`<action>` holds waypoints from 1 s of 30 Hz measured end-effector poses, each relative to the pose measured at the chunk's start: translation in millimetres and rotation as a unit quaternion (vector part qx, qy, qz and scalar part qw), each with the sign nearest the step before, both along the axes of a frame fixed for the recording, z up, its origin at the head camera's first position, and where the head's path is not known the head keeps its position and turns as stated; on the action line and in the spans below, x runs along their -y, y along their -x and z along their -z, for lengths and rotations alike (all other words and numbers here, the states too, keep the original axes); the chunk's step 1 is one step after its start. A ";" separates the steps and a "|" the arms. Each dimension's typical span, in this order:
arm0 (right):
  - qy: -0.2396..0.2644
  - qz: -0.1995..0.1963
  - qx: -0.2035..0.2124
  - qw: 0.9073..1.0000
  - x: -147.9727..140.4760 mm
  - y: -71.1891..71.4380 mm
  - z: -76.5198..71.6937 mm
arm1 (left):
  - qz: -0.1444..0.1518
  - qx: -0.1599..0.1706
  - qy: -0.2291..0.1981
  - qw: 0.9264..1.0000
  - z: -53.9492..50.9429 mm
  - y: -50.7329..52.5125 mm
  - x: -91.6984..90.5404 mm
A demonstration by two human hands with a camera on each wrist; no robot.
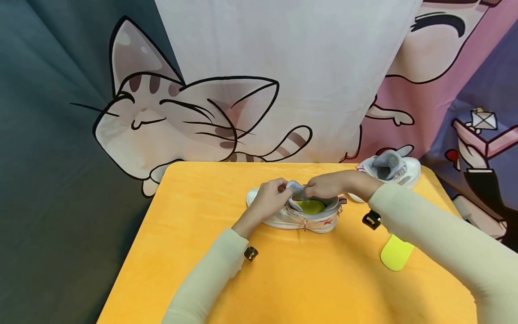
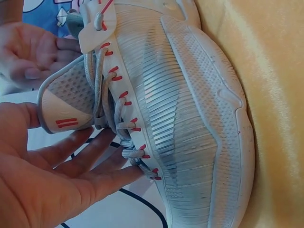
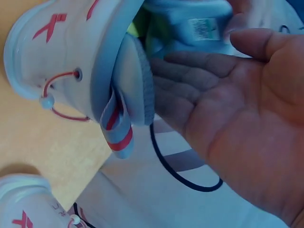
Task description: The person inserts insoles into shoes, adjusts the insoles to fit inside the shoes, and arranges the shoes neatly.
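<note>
A white sneaker (image 1: 319,223) with red markings stands on the table, its toe to the left. My left hand (image 1: 269,198) pinches its grey tongue (image 2: 71,92) between thumb and fingers, holding it up by the laces. At the shoe's opening is my right hand (image 1: 325,184), its fingers fairly straight and reaching inside in the right wrist view; the fingertips are hidden. A yellow-green insole (image 1: 310,207) lies within the shoe, its front part out of sight. The striped heel loop (image 3: 118,130) hangs at the collar.
A second white sneaker (image 1: 412,173) stands at the back right, partly behind the right forearm. Another yellow-green insole (image 1: 395,254) lies on the yellow table (image 1: 194,216), partly covered by the right sleeve. Behind hangs a cartoon-printed curtain (image 1: 303,54).
</note>
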State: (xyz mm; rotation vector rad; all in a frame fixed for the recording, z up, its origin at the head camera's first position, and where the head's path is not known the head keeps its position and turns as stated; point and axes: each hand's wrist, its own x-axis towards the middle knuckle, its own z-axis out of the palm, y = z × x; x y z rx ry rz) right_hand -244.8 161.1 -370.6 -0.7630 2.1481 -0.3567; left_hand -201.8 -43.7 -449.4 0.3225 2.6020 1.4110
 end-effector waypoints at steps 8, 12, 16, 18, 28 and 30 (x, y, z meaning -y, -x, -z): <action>-0.039 0.048 0.129 0.990 22.2 12.2 2.5 | 0.005 -0.012 0.007 1.000 2.2 0.5 1.7; -0.061 0.085 0.205 0.973 30.4 14.6 2.7 | 0.012 -0.017 0.010 1.000 3.2 1.1 2.0; -0.089 0.099 0.233 0.963 33.9 16.8 4.6 | 0.014 -0.026 0.015 0.999 3.5 0.9 1.9; -0.096 0.105 0.237 0.961 34.9 18.0 5.9 | 0.013 -0.027 0.015 0.999 2.7 0.4 1.9; -0.119 0.118 0.239 0.956 38.2 21.9 16.5 | 0.014 -0.037 0.020 0.999 3.8 -2.2 2.8; -0.114 0.119 0.241 0.956 37.8 22.3 18.2 | 0.013 -0.037 0.018 0.999 4.3 -2.9 3.2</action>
